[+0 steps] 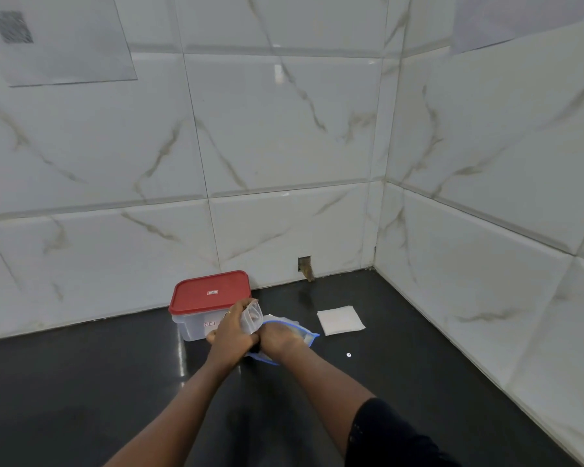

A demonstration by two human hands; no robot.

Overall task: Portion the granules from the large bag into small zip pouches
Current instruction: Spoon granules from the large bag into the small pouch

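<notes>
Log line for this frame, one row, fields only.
left hand: holds small pouch | right hand: at large bag, fingers hidden | white stack: lies on counter

Nothing is legible; the small labels on the red lid (196,298) and box (192,328) are blurred.

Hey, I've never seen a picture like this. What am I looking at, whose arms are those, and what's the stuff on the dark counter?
There is no machine here. This is one picture from a camera worn on a person's head, looking down at their own arms. The left hand holds a small clear pouch. The right hand is at the large bag with the blue zip edge; its fingers are hidden. On the dark counter stand a red-lidded plastic box and a flat white stack, probably empty pouches. Tiled walls rise behind.
</notes>
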